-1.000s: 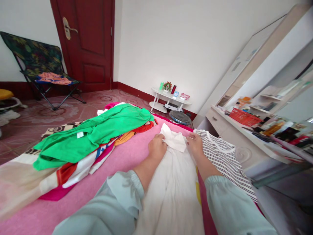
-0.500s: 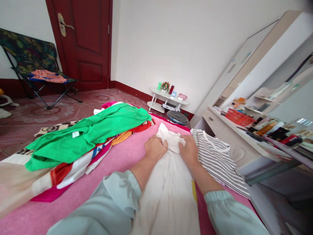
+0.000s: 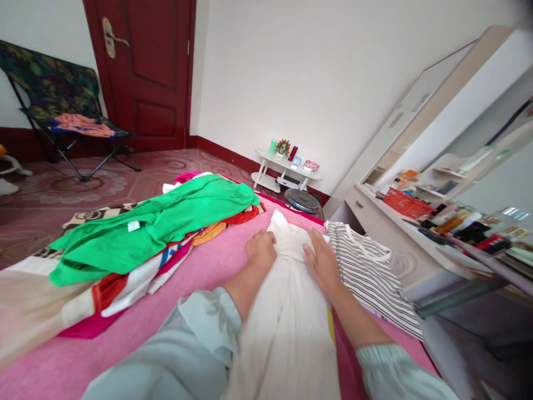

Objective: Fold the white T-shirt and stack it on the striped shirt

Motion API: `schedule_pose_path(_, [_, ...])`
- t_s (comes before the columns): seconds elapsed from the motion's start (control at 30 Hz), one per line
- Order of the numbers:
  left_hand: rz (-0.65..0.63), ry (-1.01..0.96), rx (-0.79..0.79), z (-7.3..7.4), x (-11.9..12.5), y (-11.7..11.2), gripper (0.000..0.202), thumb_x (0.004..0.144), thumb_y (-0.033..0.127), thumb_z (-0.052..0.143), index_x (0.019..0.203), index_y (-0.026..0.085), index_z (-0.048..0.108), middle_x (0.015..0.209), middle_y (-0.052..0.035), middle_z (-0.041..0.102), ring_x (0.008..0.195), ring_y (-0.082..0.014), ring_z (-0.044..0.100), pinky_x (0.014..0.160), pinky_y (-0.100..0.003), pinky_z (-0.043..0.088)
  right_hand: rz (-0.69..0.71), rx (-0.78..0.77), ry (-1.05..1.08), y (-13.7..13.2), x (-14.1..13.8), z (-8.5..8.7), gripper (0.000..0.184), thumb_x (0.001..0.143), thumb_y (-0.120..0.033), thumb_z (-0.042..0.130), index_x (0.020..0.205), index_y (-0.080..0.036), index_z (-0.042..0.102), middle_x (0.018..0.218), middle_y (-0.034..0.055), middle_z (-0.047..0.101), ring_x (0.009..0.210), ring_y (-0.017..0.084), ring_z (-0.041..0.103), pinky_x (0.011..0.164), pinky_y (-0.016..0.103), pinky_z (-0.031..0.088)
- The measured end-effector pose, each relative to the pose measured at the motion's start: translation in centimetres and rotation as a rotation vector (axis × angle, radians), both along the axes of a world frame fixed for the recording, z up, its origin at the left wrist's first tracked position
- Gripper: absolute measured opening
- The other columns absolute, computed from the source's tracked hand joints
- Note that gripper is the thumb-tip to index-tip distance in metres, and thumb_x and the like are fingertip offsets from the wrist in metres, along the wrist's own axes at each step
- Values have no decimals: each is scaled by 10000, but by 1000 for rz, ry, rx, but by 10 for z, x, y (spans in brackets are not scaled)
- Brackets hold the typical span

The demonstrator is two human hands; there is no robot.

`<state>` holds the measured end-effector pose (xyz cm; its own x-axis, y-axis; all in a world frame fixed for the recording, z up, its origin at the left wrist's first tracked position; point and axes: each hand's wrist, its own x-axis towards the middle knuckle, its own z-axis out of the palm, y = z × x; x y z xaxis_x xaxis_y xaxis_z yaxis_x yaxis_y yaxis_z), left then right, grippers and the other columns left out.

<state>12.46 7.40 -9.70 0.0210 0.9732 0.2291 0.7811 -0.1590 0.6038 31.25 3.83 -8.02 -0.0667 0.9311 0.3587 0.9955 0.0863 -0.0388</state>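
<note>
Pink bedding is overlaid by white garment, far end gripped by left hand, fingers curled, and pressed by right hand, fingers extended; wrinkles could be set by uneven tugging.

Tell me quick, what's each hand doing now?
Left hand: closed, holding the edge of the white garment.
Right hand: open, resting on the white garment.

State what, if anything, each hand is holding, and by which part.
The left hand grips the white garment by the left edge of its folded far end; the right hand lies open on that end, no grip showing.
</note>
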Motion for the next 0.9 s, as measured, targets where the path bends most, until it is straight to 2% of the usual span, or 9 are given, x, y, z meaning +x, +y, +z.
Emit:
schedule_pose_path(0.1, [-14, -8, -18, -3, 1, 4, 221, 803, 155, 513, 895, 267, 679, 960, -50, 629, 898, -216, 610, 751, -305, 445, 57, -171, -73, -26, -3, -12, 571, 953, -508, 215, 1461, -254, 266, 1535, 37, 228, 1411, 215, 185, 1118, 479, 177])
schedule_pose_path(0.2, [-64, -9, -33, -5, -2, 6, 221, 827, 175, 502, 903, 270, 687, 988, -52, 624, 929, -217, 602, 779, -308, 448, 6, -245, -97, -34, -5, -20, 575, 954, -524, 173, 1466, -273, 248, 1550, 13, 172, 1417, 199, 161, 1121, 476, 158])
schedule_pose_path(0.33, [-185, -13, -12, -6, -12, 3, 219, 853, 195, 497, 945, 253, 687, 1009, -51, 629, 967, -203, 591, 820, -295, 455, -49, -270, -101, -32, -10, -17, 595, 949, -542, 142, 1474, -273, 222, 1554, 6, 145, 1423, 187, 127, 1124, 472, 135])
schedule_pose_path(0.43, [-288, -14, 35, -6, -24, -9, 323, 835, 95, 473, 1064, 224, 660, 1083, -55, 622, 1063, -185, 554, 917, -282, 426, -110, -298, -87, -37, -15, -13, 595, 954, -523, 119, 1479, -257, 206, 1557, 17, 126, 1426, 190, 108, 1121, 480, 132])
schedule_pose_path(0.53, [-405, -6, 73, -5, -40, -27, 432, 807, 31, 458, 1152, 230, 625, 1196, -38, 600, 1141, -163, 515, 998, -268, 383, -107, -311, -67, -56, -19, -12, 576, 965, -481, 135, 1480, -232, 208, 1555, 40, 135, 1426, 201, 113, 1122, 493, 130])
schedule_pose_path(0.7, [-594, -48, 105, -10, -80, -63, 438, 833, 69, 445, 1219, 212, 592, 1368, -46, 506, 1265, -171, 437, 1092, -323, 310, 100, -283, 19, -120, -14, -10, 557, 966, -461, 235, 1469, -222, 251, 1544, 63, 175, 1426, 206, 104, 1139, 484, 127])
schedule_pose_path(0.8, [-724, -147, 86, -10, -112, -89, 404, 844, 93, 438, 1169, 234, 633, 1345, -34, 533, 1247, -172, 469, 1084, -336, 330, 224, -291, 130, -176, -4, -3, 517, 965, -424, 289, 1446, -239, 313, 1530, 56, 223, 1416, 199, 162, 1143, 472, 172])
schedule_pose_path(0.9, [-861, -170, 70, -1, -148, -122, 395, 853, 108, 444, 1144, 277, 652, 1354, -26, 523, 1256, -178, 466, 1071, -339, 343, 359, -282, 194, -235, 4, 10, 472, 950, -317, 368, 1422, -301, 356, 1503, 29, 300, 1388, 197, 258, 1140, 485, 206])
